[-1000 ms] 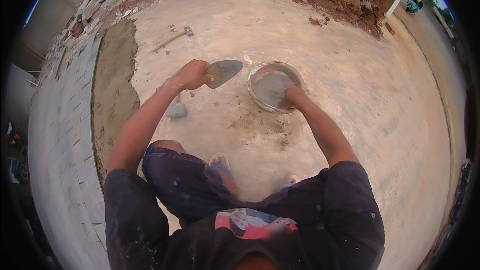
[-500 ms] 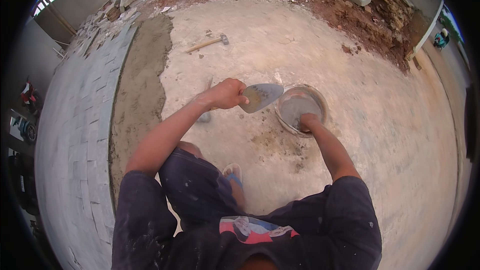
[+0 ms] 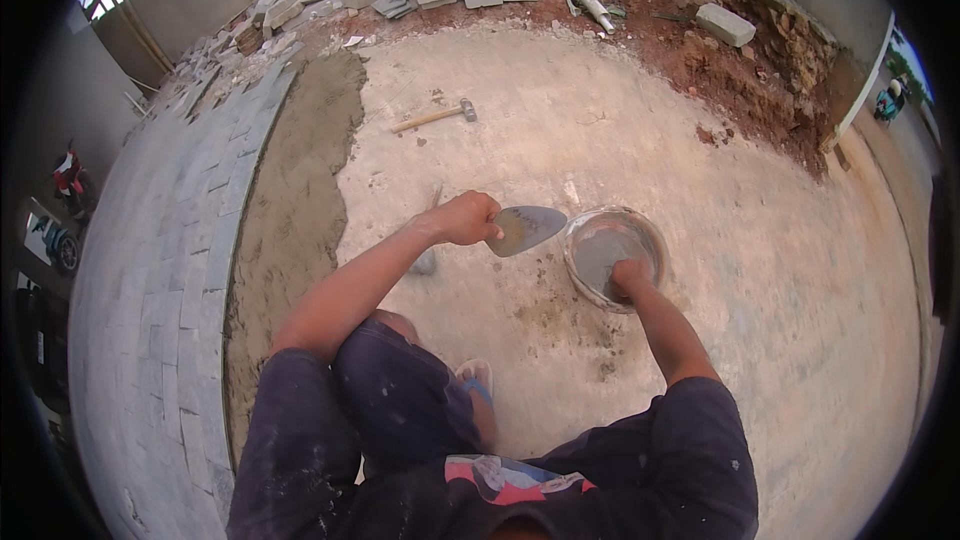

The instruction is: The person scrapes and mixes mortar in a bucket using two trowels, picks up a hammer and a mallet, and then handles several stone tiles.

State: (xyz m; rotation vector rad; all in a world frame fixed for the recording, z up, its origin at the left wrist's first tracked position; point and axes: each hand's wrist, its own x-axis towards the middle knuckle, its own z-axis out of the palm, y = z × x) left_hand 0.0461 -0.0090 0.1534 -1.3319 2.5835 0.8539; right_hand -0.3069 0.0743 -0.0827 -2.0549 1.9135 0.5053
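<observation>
A brown-smeared grey trowel point(image 3: 530, 231) points toward a round basin point(image 3: 571, 258) of grey mix point(image 3: 603, 250), inside the edges of the floor point(image 3: 780, 330).

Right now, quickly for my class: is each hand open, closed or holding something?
Left hand: closed, holding the trowel.
Right hand: in the bowl, partly hidden; its grip cannot be told.

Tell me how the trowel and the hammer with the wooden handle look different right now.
The trowel is gripped in the left hand, while the hammer lies on the ground. The trowel shows a broad, flat grey blade with a brownish patch; the hammer shows a slim wooden handle and a small, blocky head. Both are hand tools with a grey working end.
</observation>
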